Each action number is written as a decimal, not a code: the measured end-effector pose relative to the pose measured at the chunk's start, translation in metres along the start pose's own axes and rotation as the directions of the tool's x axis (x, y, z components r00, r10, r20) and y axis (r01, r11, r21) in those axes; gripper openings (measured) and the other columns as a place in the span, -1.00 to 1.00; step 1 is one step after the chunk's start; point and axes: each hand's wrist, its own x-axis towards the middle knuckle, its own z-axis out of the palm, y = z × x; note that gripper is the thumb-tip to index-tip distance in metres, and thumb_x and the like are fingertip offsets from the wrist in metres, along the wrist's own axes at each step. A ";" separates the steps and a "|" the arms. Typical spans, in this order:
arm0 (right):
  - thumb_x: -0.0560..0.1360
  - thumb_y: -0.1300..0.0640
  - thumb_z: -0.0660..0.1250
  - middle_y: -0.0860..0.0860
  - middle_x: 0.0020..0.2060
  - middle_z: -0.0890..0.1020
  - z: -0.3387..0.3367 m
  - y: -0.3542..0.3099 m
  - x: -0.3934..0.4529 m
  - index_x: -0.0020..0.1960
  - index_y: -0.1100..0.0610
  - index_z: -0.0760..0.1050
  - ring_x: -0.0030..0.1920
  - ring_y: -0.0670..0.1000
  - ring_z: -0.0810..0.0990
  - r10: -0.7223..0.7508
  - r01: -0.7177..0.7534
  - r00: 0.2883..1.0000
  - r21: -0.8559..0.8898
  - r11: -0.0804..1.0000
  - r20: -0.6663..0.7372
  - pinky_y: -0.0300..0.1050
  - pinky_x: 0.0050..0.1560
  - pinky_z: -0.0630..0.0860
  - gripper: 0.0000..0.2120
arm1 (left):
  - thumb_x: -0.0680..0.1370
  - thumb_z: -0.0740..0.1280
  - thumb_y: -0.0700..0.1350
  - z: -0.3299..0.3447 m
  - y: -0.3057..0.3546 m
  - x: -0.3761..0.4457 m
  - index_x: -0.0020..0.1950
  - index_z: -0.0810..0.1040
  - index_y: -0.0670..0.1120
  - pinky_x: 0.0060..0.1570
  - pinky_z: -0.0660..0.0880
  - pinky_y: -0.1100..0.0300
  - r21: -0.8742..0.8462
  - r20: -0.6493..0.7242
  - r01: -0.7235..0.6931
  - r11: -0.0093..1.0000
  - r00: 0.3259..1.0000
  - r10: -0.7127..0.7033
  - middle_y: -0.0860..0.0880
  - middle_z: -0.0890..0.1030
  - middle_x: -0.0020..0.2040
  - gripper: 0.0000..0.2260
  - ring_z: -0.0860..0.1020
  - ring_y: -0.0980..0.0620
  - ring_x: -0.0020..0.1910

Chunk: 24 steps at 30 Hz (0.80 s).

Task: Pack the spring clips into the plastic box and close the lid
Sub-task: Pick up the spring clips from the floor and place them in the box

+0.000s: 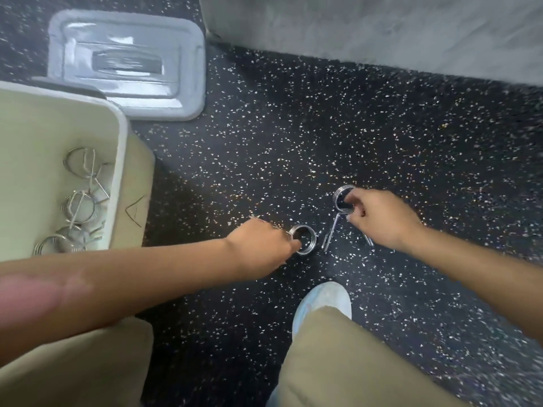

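Note:
Two metal spring clips lie on the dark speckled floor in the middle. My left hand [264, 245] grips the nearer spring clip [305, 240] at its coil rim. My right hand [382, 218] has its fingers closed on the farther spring clip [340, 201], whose long handles point back toward me. The cream plastic box [122, 160] stands open at the left, with several spring clips [79, 201] lying in its bottom. Its grey lid [126, 63] rests flat on the floor beyond the box.
A grey concrete wall or block [382, 30] runs across the top right. My shoe [323, 301] and both knees in tan trousers fill the bottom of the view. The floor [411, 142] is black rubber with white flecks.

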 end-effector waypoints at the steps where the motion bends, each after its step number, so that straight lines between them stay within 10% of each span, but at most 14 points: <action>1: 0.54 0.07 0.36 -0.04 -0.07 0.66 0.006 0.000 -0.001 0.27 0.03 0.51 -0.16 0.06 0.64 -0.024 0.023 1.000 -0.077 0.997 -0.004 0.00 -0.16 0.60 -0.69 | 0.63 0.22 -0.18 0.004 0.003 0.004 0.22 0.43 -0.09 -0.30 0.52 0.04 0.006 0.009 0.002 1.000 1.000 -0.002 -0.05 0.62 -0.07 -0.83 0.62 -0.12 -0.19; 14: 0.50 0.22 0.37 -0.02 -0.13 0.53 0.017 0.005 0.020 0.05 0.11 0.48 -0.40 0.03 0.43 -0.239 0.244 0.966 -0.647 0.722 0.098 -0.13 -0.56 0.11 -0.86 | 0.58 0.17 -0.37 0.007 0.019 0.024 0.28 0.38 -0.16 -0.38 0.32 0.10 0.112 -0.008 0.136 0.984 0.991 -0.136 -0.10 0.64 -0.06 -0.71 0.67 -0.16 -0.16; 24: 0.46 0.18 0.43 -0.02 -0.19 0.51 0.012 -0.012 0.028 0.01 0.10 0.45 -0.48 0.00 0.46 -0.326 0.284 0.942 -0.694 0.662 0.075 -0.14 -0.58 0.14 -0.81 | 0.70 0.06 0.11 -0.015 -0.011 -0.004 0.16 0.32 -0.09 -0.39 0.31 0.05 -0.165 -0.170 0.260 0.951 0.943 -0.287 -0.05 0.59 -0.07 -0.72 0.61 -0.15 -0.23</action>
